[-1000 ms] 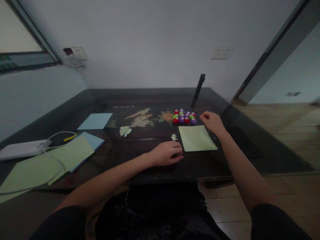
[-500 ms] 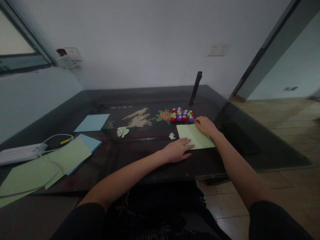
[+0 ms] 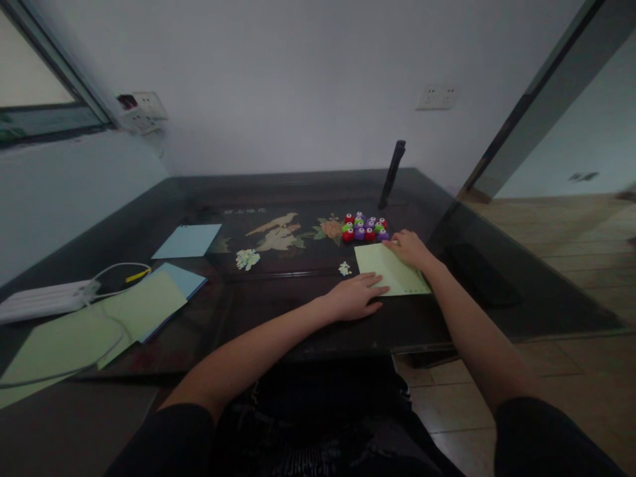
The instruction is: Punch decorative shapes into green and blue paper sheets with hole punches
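A pale green sheet of paper, with a row of holes along its near right edge, lies on the dark table. My left hand rests flat on the sheet's left near corner, fingers spread. At the sheet's far right edge is my right hand, its fingers bent and pressed together; what is between the fingertips, if anything, is too small to name. Just beyond that hand sits a cluster of red, purple and green toy-like pieces with white eye-like tops. A little heap of tiny pale pieces lies left of the sheet.
A larger heap of pale pieces lies farther left. Blue paper, more green sheets and a white power strip with a cable occupy the left side. A black upright stick stands near the wall; a dark flat object lies right.
The whole view has shifted slightly. My right fingers have moved a little along the sheet's far edge; my left hand stays on the paper.
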The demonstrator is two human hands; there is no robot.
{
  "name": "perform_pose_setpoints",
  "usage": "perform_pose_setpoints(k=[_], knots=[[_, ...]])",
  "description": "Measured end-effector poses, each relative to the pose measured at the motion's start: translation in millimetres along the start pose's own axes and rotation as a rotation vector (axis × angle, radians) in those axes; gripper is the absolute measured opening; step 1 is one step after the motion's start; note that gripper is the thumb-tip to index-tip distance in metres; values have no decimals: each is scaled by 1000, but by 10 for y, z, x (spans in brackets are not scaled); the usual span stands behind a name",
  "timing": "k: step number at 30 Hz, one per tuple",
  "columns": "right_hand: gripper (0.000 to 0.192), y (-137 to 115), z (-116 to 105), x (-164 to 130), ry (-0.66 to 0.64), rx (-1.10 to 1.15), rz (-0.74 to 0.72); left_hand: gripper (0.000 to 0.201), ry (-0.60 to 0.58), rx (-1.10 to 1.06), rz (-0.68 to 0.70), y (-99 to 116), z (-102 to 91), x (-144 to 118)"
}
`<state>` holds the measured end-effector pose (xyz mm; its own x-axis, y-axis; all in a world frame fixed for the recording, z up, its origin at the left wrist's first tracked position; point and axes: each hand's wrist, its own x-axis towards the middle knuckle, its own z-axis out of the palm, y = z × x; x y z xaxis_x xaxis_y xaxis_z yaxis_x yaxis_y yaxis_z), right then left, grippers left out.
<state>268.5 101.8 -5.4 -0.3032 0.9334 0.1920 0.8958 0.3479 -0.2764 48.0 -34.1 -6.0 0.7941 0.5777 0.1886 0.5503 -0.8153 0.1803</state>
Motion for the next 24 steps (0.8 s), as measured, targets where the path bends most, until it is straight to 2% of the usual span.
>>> perform_pose_setpoints(k=[3, 7, 9, 11, 14, 17, 21, 24], knots=[[30, 6, -98, -46, 31, 154, 74, 45, -8, -9, -5, 6, -15, -1], [31, 43, -268, -145, -40, 587, 220, 45, -13, -25, -10, 16, -34, -7], [35, 57, -353, -208, -123, 804, 317, 45, -10, -28, -8, 15, -33, -12], [36, 67, -422, -269, -275, 943, 357, 45, -7, -24, -7, 11, -29, -17], [37, 77, -477, -336, -508, 1001, 314, 45, -2, -16, -11, 8, -23, -20], [38, 80, -482, -351, -617, 976, 258, 45, 0, -6, -14, 15, -9, -23], [38, 77, -485, -332, -616, 923, 212, 44, 9, -6, -6, 38, 5, -38], [38, 79, -528, -318, -490, 919, 201, 45, 56, -34, 24, 32, -79, -54]])
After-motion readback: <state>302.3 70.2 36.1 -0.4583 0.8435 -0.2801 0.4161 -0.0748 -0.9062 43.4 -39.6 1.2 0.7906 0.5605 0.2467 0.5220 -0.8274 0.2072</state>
